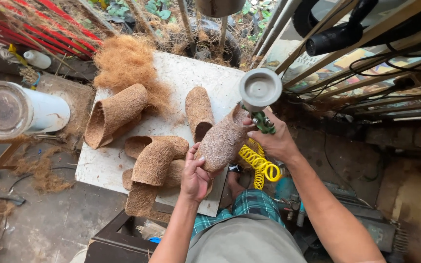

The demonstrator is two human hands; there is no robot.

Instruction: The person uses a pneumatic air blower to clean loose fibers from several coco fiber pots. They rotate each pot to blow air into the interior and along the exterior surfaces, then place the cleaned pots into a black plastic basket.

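My left hand point(196, 176) grips the lower end of a brown coir-fibre pot point(222, 141), holding it tilted above the white board point(191, 78). My right hand point(275, 141) holds a spray gun point(260, 92) with a round grey cup on top and a green body, its nozzle against the pot's upper end. A yellow coiled hose point(258, 164) hangs from the gun below my right wrist.
Several more coir pots lie on the board, such as a large one point(115, 113) at left and one point(199, 111) in the middle. A heap of loose coir fibre point(127, 61) sits at the far edge. A white cylinder point(20, 109) stands left. Metal racks and cables point(366, 63) fill the right.
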